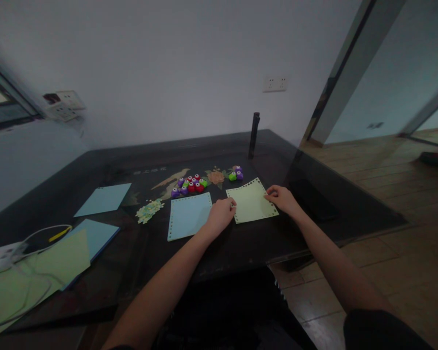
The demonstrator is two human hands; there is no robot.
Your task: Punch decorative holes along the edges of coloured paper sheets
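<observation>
A pale yellow-green sheet of paper (251, 203) with punched shapes along its edges lies on the dark table before me. My left hand (221, 215) is closed at the sheet's left edge, its fingers curled against the paper. On the opposite side, my right hand (281, 198) pinches the right edge between thumb and fingers. Beside my left hand is a light blue sheet (190, 215), also with small holes along its edges. Behind the sheets sit several small craft punches (190, 185) in red, green and purple, with a smaller group of punches (236, 173) farther right.
A pile of punched paper bits (149, 211) lies left of the blue sheet. Plain blue paper (104, 199) and a yellow-green stack (40, 274) occupy the table's left side, with a yellow pen-like item (59, 234) and a cable. A black post (254, 135) stands at the back.
</observation>
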